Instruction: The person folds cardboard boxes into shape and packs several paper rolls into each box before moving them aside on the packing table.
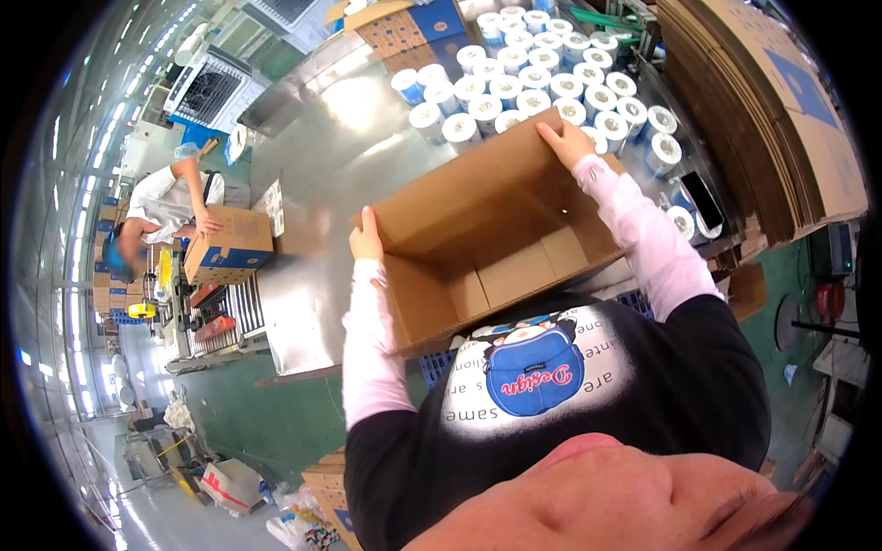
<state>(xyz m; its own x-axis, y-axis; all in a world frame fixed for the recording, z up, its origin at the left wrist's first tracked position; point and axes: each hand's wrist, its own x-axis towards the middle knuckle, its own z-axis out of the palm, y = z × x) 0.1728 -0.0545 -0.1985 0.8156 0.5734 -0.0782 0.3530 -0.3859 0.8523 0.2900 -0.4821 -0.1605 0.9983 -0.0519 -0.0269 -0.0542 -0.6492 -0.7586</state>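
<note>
An open-topped brown cardboard box (459, 199) is tilted toward me at the near edge of the metal table, and its inside shows bare flaps at the bottom. My left hand (367, 241) grips its left far corner, thumb up along the rim. At the far right corner, my right hand (568, 145) pinches the wall with the fingers mostly behind it. Beyond the box stand many white rolls (506, 89) in blue-and-white wrapping, the closest just past my right hand.
A stack of flattened cartons (749, 119) rises at the right, near a black phone (701, 200) lying on rolls. At the left, a co-worker (170, 204) handles a closed carton (241, 237) beside a roller conveyor (241, 310). Another printed carton (409, 32) sits on the metal table (317, 165).
</note>
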